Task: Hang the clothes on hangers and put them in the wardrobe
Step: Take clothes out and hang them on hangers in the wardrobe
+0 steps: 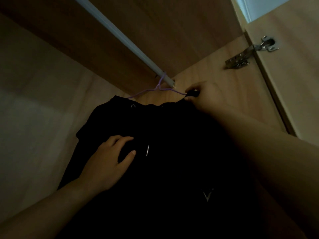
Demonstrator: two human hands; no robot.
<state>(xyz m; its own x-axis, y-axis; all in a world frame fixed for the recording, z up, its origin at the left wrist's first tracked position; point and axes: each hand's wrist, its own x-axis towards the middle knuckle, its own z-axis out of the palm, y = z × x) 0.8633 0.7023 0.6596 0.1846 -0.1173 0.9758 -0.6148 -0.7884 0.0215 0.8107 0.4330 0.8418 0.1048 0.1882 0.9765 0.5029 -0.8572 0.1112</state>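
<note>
The step in hand looks like the last one for this garment: settling it on its hanger now that the hanger is on the rail. A thin purple wire hanger [146, 91] is hooked over the pale round wardrobe rail [120, 34], right at the end where the rail meets the light wooden side panel [215, 75]. A black hooded sweatshirt [172, 144] hangs from it inside the wardrobe, with its metal eyelet [133, 106] and a silver drawcord tip [147, 150] facing the camera.

The right hand [205, 95] is raised to the hanger's right arm. Thumb and fingertips are closed in a pinch on the black cloth at that shoulder, just beside the side panel. The left hand [107, 161] lies lower on the chest of the sweatshirt, fingers curled and thumb set against a fold of the cloth, so it seems to hold the fabric rather than only rest on it. The light is dim, and that reading is not certain.

On the left arm of the hanger some bare wire shows above the collar, so the garment may sit unevenly. The next move probably calls for drawing the right shoulder squarely over the wire, then releasing both hands gently so the hook stays on the rail. A steel door hinge [250, 52] is fixed to the panel well to the right.
</note>
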